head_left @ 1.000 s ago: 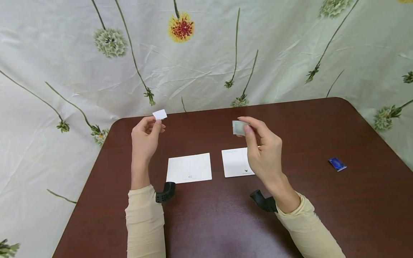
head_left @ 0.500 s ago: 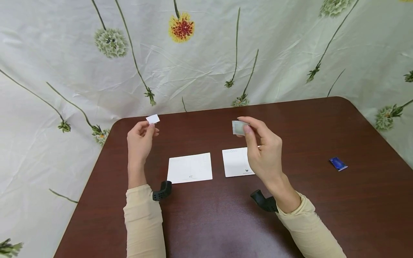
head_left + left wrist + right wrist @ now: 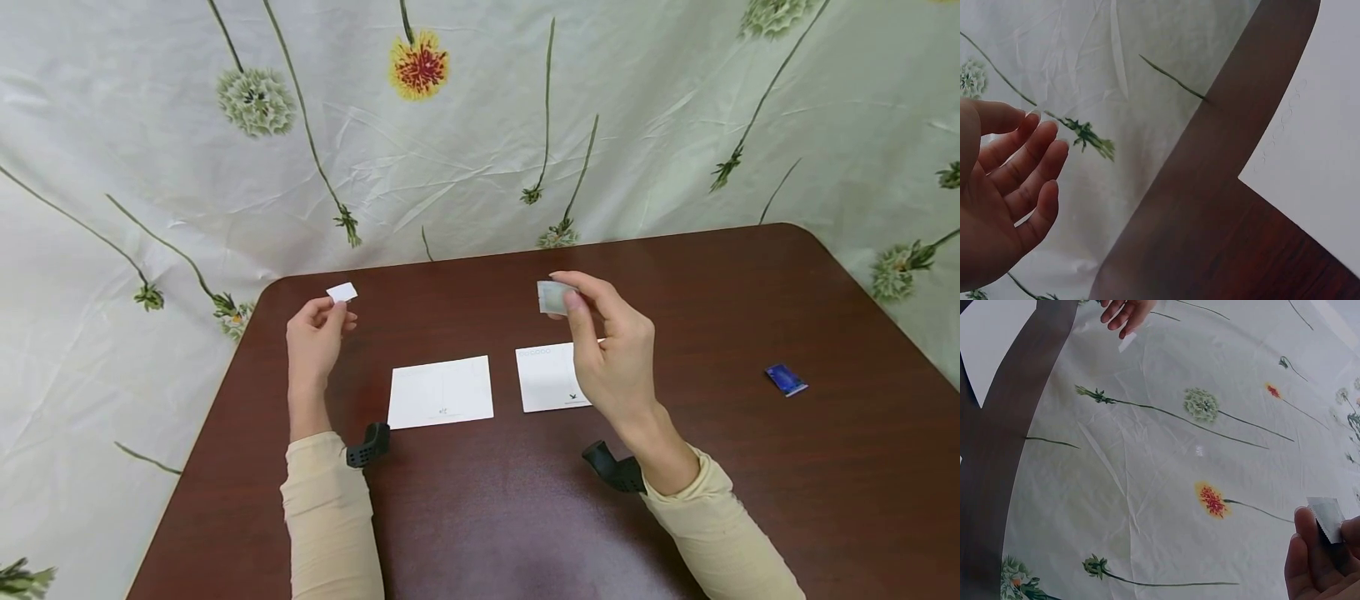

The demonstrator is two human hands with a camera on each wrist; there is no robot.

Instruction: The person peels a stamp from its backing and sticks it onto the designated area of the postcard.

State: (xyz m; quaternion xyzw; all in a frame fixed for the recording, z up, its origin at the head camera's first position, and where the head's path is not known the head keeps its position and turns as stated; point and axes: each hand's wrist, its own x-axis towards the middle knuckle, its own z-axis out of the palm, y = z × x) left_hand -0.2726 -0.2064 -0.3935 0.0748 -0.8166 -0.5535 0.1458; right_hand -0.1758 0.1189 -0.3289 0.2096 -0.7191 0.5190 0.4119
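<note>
The left hand (image 3: 315, 342) and right hand (image 3: 618, 354) pinch, well apart; the left forearm (image 3: 330, 517) reaches nearly straight forward, the right forearm (image 3: 723, 525) slants inward. The right hand's lower fingers (image 3: 1298, 565) seem curled, partly hidden.

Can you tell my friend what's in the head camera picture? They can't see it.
A left hand pinches a small white piece and a right hand pinches a pale packet, both above a dark brown table. Two white cards and a small blue packet lie on the table, with a flower-patterned cloth behind it.
</note>
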